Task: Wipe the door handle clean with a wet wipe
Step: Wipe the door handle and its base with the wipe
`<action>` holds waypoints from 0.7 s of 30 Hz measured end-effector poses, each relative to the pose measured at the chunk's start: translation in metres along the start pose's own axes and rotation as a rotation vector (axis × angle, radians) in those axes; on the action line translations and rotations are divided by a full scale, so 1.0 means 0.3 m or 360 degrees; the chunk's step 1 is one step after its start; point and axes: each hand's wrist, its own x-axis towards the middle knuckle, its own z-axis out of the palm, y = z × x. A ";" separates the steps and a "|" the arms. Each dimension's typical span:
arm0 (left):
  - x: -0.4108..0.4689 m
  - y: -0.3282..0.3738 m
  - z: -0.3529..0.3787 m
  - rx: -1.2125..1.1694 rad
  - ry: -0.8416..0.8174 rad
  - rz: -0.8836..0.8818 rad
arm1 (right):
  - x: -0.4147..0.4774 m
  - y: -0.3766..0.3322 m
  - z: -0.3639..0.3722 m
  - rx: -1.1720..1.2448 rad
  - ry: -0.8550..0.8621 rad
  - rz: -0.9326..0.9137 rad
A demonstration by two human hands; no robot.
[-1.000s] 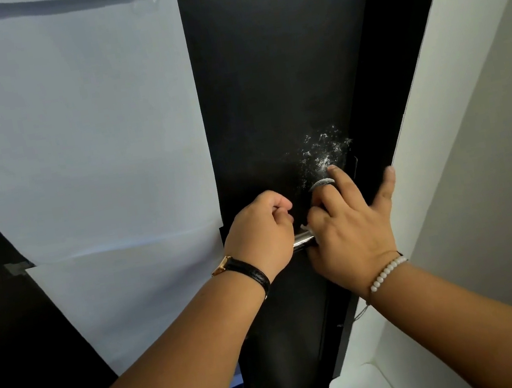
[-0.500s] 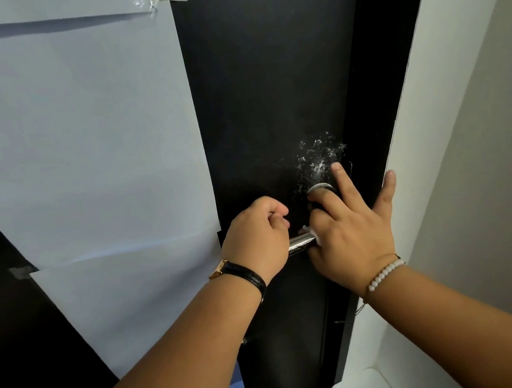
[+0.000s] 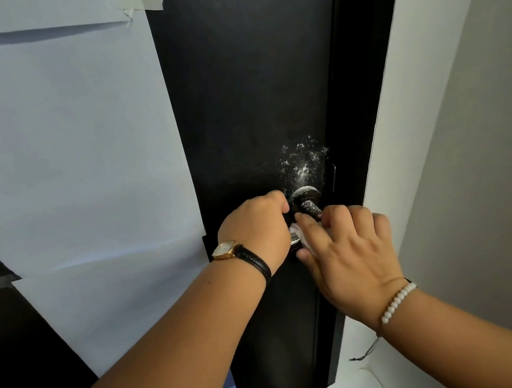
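Observation:
A metal door handle (image 3: 306,201) with a round base sits on a black door (image 3: 246,78); its neck is speckled with white spots. My left hand (image 3: 258,227) is closed around the lever's left part, which it hides. My right hand (image 3: 347,246) presses a white wet wipe (image 3: 299,232) against the handle near the neck, fingers curled over it. Only a small piece of the wipe shows between my hands.
White smears (image 3: 301,161) mark the door just above the handle base. Large white paper sheets (image 3: 55,141) are taped over the left side. A white door frame (image 3: 398,87) and grey wall (image 3: 493,156) stand at the right.
My right hand has slid down off the round base toward me along the handle, uncovering the base and neck. My left hand has stayed on the lever.

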 end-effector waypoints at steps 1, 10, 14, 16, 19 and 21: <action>0.006 0.001 0.004 -0.0025 -0.0024 -0.0026 | 0.007 0.011 -0.004 0.0068 0.0007 -0.0027; -0.011 -0.017 0.030 -0.0194 0.0143 -0.0071 | 0.113 0.074 -0.054 0.0796 -0.0274 -0.0064; -0.013 -0.021 0.038 -0.0238 0.0182 -0.0038 | 0.170 0.085 -0.067 0.0582 -0.0452 -0.0030; -0.011 -0.021 0.038 -0.0236 0.0202 -0.0028 | 0.163 0.042 -0.071 0.0538 -0.0401 -0.0018; -0.012 -0.018 0.036 -0.0251 0.0193 -0.0033 | 0.098 -0.033 -0.060 0.0648 -0.0301 -0.0114; -0.014 -0.020 0.036 -0.0274 0.0168 -0.0079 | 0.056 -0.042 -0.047 0.0716 -0.0158 -0.0132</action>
